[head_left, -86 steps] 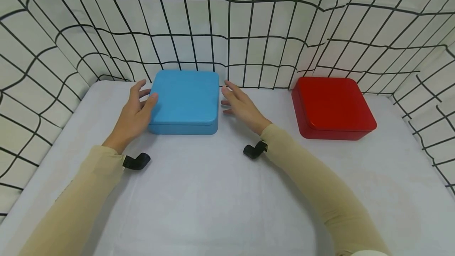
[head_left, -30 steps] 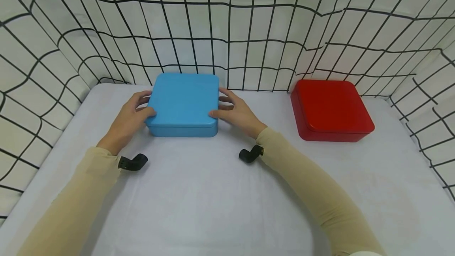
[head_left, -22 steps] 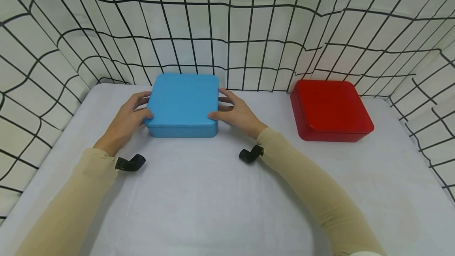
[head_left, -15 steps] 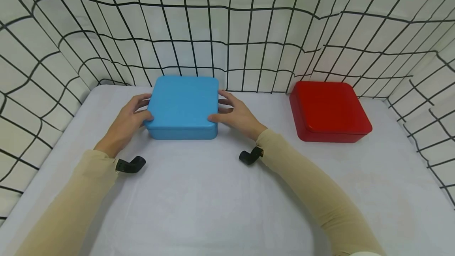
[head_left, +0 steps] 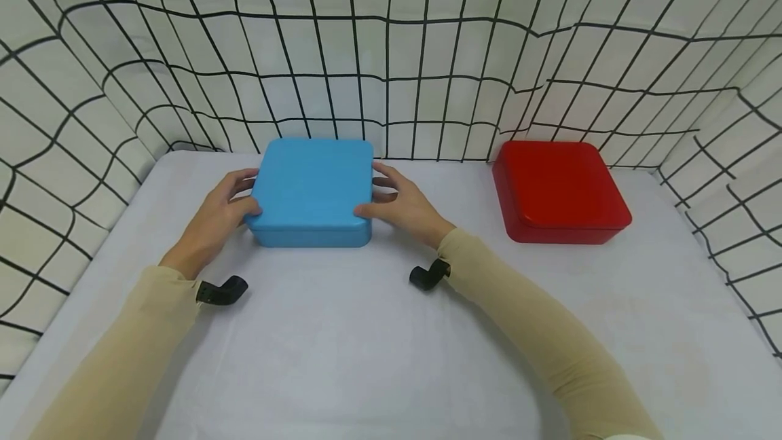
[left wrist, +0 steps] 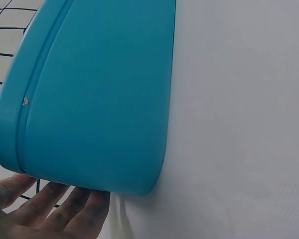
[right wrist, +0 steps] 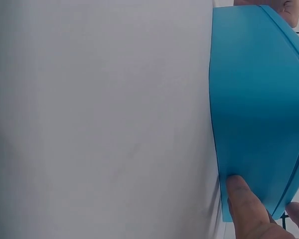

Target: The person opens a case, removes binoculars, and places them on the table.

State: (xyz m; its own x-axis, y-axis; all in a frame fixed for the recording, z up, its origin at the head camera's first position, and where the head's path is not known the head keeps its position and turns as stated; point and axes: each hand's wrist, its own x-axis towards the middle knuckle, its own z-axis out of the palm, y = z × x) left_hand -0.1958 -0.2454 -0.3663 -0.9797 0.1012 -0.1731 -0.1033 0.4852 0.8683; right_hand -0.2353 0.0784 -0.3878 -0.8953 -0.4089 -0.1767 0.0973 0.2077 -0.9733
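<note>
Your left hand (head_left: pixel 210 223) grips the blue box (head_left: pixel 313 185) at its 9 o'clock side, your right hand (head_left: pixel 408 204) at its 3 o'clock. Box located at your 11 o'clock; red box (head_left: pixel 559 185), 1 o'clock.

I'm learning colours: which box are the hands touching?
The blue box, with the left hand and right hand on its sides; the red box sits untouched.
</note>
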